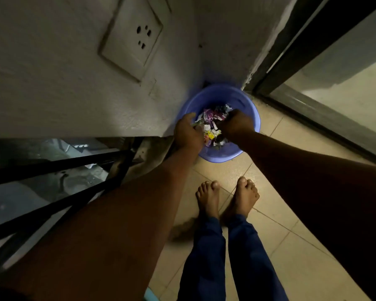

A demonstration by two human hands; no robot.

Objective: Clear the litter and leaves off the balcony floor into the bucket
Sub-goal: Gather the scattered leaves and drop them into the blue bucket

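Both hands, left hand [187,132] and right hand [237,124], are gripping litter [212,124] over the bucket [245,105], which is sitting wedged between wall [52,94] and door frame [276,59], railing [52,166] alongside.

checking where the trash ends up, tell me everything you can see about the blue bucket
The bucket is round, light blue to lavender, and looks like plastic, with a smooth rolled rim. It stands upright on the tiled floor, tucked into the corner where the white wall meets the door frame. Inside lies a heap of crumpled litter, white, purple and yellow scraps. The left hand and right hand both reach into it, on the litter.
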